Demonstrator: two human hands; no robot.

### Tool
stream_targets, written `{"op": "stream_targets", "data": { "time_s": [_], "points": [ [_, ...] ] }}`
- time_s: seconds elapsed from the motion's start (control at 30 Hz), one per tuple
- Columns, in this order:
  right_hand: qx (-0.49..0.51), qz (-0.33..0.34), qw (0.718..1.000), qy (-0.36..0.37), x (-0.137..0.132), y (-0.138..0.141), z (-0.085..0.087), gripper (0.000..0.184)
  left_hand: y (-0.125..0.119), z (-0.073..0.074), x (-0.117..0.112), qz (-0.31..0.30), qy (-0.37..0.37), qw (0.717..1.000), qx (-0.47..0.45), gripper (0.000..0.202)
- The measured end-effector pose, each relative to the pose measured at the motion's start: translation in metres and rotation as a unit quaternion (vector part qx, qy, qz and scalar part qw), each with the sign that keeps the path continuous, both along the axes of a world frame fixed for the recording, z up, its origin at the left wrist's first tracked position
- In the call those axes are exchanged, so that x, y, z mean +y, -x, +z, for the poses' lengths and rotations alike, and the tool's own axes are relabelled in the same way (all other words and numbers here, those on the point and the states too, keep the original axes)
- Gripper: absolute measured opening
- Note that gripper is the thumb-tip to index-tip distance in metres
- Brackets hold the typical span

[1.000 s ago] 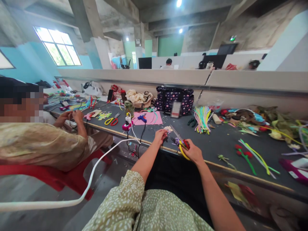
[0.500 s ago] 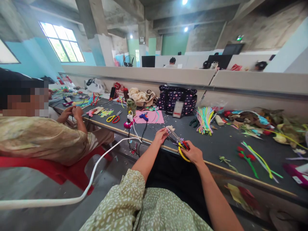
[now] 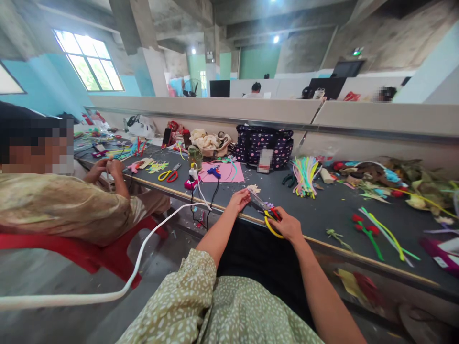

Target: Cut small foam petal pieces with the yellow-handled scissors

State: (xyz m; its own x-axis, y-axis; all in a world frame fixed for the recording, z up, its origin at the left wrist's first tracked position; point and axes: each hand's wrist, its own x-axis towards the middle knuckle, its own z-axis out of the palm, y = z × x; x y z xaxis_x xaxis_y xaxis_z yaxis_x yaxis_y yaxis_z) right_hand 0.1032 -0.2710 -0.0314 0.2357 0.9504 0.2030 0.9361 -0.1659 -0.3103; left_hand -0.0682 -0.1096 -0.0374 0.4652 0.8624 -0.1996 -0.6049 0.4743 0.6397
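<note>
My right hand is closed around the handles of a pair of scissors, one handle yellow and one red. The blades point up and left, toward my left hand. At the table's front edge, the fingers of my left hand are pinched together near the blade tips. What they hold, if anything, is too small to make out. Just beyond the blades, a small heap of pale cut pieces lies on the dark table, and some purple bits lie close to the scissors.
A blue glue gun rests on a pink sheet. Behind are a dark patterned bag and a bundle of coloured pipe cleaners. A white cable crosses at left, near a seated person. Red pipe-cleaner flowers lie right.
The view has shifted slightly. Both hands stay in nearly the same place, with the scissors still in my right hand and their blades beside my left fingers.
</note>
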Motion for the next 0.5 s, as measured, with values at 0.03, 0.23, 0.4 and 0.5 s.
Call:
{"op": "stream_targets", "data": {
  "time_s": [0.03, 0.23, 0.4, 0.5],
  "points": [
    [-0.001, -0.001, 1.000, 0.001, -0.0002, 0.0004, 0.0005, 0.048, 0.0002, -0.0001, 0.0003, -0.002, 0.000, 1.000, -0.002, 0.018],
    [-0.006, 0.000, 1.000, 0.003, 0.0004, -0.0006, -0.0017, 0.049, 0.0022, 0.0007, 0.0013, -0.025, -0.009, 1.000, -0.003, 0.023],
    [-0.005, 0.006, 1.000, -0.006, 0.0011, -0.0035, -0.0047, 0.049, 0.0041, 0.0034, 0.0016, -0.050, -0.009, 0.999, 0.003, 0.025],
    [0.003, 0.008, 1.000, -0.021, 0.0004, -0.0040, -0.0057, 0.048, 0.0037, 0.0034, 0.0029, -0.043, -0.001, 0.999, 0.000, 0.021]
  ]
}}
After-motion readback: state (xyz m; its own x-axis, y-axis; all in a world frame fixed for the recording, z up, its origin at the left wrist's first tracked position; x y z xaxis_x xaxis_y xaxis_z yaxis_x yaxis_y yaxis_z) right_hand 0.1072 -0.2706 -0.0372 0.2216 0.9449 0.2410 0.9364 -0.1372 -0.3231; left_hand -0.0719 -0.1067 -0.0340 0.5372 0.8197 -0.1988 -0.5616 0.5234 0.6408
